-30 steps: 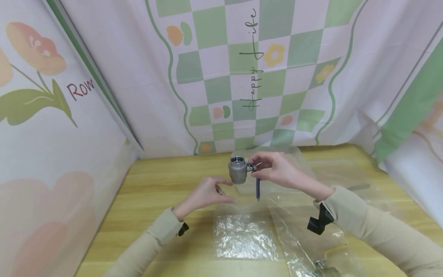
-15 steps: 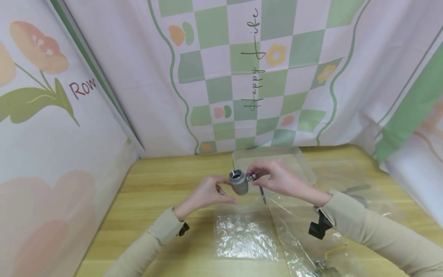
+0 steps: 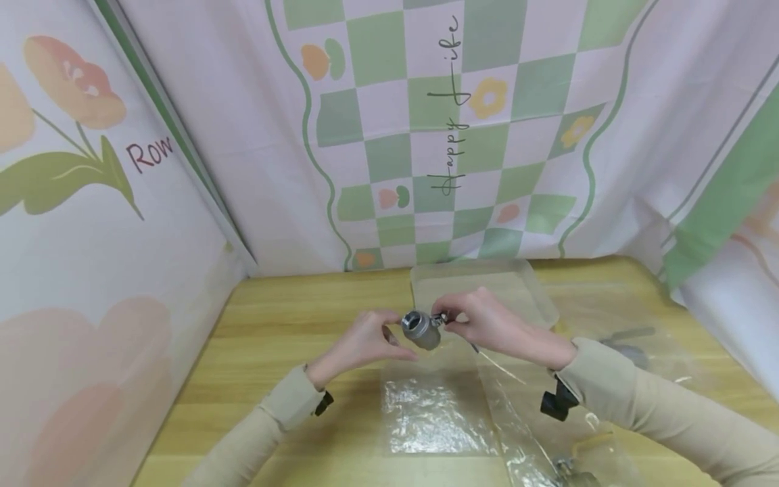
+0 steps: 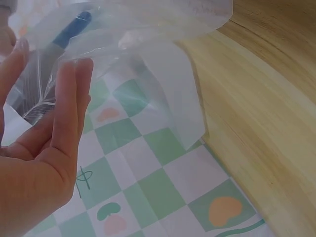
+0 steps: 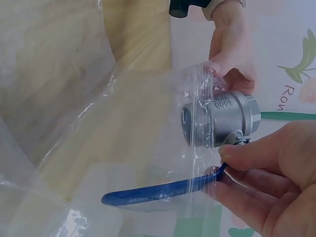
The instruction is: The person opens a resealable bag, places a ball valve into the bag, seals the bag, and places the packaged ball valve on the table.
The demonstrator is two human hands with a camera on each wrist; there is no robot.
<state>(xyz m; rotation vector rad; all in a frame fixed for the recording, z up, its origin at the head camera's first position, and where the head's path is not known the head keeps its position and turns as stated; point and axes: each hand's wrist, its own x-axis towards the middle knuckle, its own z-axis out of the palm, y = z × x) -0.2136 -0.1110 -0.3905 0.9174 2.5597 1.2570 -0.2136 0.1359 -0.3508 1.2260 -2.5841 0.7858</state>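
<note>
A grey metal ball valve (image 3: 422,330) is tilted, its open end facing up and left in the head view. My right hand (image 3: 493,321) pinches it beside the stem, at the root of its blue lever handle (image 5: 158,191). Most of the lever and one end of the valve body lie within a clear zip-lock bag (image 5: 168,148). My left hand (image 3: 368,338) holds the bag's mouth, thumb and fingers spread apart beside the valve. In the left wrist view, two fingers (image 4: 71,108) stretch along the film. The exact contact with the bag is unclear.
A translucent tray (image 3: 541,291) stands at the back of the wooden table (image 3: 292,297). At the front right lies another valve (image 3: 575,475) under clear film, with a yellow handle. A grey item (image 3: 629,353) lies in a bag farther right. A printed curtain (image 3: 389,155) hangs behind.
My right hand has lowered the valve and tipped it toward the left hand, its lever swinging down into the bag. The left hand has stayed almost still.
</note>
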